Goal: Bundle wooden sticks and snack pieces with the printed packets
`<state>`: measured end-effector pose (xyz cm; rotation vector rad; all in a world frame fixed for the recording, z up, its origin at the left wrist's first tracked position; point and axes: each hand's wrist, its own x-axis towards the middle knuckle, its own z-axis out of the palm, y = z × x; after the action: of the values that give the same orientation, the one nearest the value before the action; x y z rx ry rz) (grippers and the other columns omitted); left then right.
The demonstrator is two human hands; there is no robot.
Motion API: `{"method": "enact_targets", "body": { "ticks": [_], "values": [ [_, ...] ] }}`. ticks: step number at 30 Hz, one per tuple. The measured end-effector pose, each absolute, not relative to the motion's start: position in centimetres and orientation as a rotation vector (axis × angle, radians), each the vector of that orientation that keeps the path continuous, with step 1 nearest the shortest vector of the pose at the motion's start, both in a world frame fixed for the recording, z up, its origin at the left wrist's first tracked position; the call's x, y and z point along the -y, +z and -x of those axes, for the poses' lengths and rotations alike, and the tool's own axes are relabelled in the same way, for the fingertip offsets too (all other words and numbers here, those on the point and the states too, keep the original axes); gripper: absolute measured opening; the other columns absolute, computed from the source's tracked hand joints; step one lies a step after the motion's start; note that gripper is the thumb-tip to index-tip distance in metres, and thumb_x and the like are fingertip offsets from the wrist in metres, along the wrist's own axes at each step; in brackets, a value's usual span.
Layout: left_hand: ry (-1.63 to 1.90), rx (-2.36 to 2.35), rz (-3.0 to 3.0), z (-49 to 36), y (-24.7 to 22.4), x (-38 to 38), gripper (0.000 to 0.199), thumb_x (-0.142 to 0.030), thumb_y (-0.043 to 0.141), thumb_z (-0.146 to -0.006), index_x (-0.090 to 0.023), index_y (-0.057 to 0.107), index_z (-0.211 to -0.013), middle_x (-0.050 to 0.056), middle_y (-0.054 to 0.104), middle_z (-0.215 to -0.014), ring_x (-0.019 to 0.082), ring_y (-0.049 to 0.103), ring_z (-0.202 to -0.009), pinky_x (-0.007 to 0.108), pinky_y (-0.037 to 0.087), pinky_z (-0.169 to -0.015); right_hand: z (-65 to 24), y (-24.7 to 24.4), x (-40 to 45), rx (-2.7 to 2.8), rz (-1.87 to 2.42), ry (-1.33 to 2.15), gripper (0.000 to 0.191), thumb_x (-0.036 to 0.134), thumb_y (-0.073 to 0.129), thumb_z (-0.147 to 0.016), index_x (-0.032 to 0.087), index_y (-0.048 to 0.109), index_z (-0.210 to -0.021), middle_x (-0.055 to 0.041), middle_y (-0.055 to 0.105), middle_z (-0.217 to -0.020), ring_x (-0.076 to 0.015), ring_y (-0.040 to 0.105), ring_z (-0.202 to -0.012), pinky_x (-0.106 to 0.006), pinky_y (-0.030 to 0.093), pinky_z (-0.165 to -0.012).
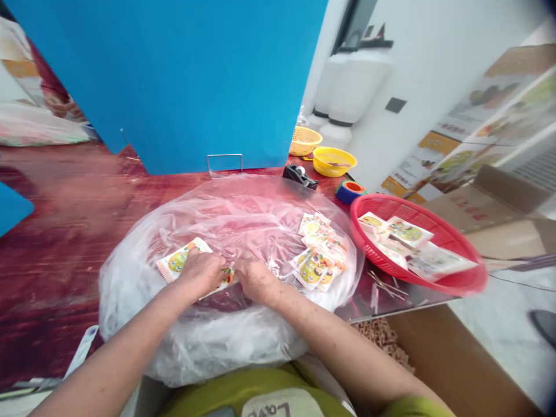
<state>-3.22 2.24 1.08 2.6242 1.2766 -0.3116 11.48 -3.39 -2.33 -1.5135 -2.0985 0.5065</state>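
A large clear plastic bag (130, 255) lies spread on the dark red table. My left hand (202, 272) is closed over printed packets inside the bag's ring; one packet (177, 262) shows to its left and another part shows between my hands. My right hand (254, 277) is closed close beside it, its fingertips at the right end of that packet; what it grips is hidden. To the right of my right hand, a pile of similar packets (310, 269) rests on the plastic.
A red basket (473, 272) with packets stands at the right. Behind are a tape dispenser (300, 176), tape rolls (350, 190) and yellow baskets (334, 161). A blue panel (195, 87) rises at the back. A person's hand (63, 107) shows far left.
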Motion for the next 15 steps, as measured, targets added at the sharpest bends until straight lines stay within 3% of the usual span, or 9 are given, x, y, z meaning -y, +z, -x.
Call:
{"method": "enact_targets", "body": {
  "ticks": [4,7,15],
  "values": [
    [0.059,-1.082,-2.372,4.8,0.0,-2.1,0.033,-0.041,0.042,-0.083,-0.017,0.054,-0.063,0.000,0.055,-0.064,0.015,0.051,-0.065,0.024,0.035,-0.063,-13.6,-0.4,4.8,1.888,1.511,0.420,0.021,0.007,0.042,-0.081,0.016,0.060,-0.076,-0.0043,0.058,-0.079,-0.0136,0.053,-0.077,-0.025,0.044,-0.073],
    [0.248,-1.049,-2.114,5.5,0.0,-1.1,0.037,-0.044,0.040,-0.085,-0.017,0.046,-0.061,-0.003,0.047,-0.059,0.011,0.044,-0.058,0.020,0.033,-0.056,-14.8,0.6,6.0,1.700,1.349,0.361,0.020,0.011,0.044,-0.083,0.019,0.062,-0.081,-0.0044,0.059,-0.080,-0.0138,0.055,-0.080,-0.026,0.046,-0.074],
    [0.541,-0.748,-2.159,5.7,1.6,0.9,0.037,-0.036,0.040,-0.089,-0.015,0.055,-0.062,0.001,0.053,-0.068,0.011,0.049,-0.069,0.021,0.038,-0.069,-16.0,3.5,7.0,1.824,1.158,0.017,0.016,0.014,0.049,-0.085,0.021,0.061,-0.093,-0.0072,0.060,-0.090,-0.0171,0.060,-0.086,-0.031,0.050,-0.072]
  ]
}}
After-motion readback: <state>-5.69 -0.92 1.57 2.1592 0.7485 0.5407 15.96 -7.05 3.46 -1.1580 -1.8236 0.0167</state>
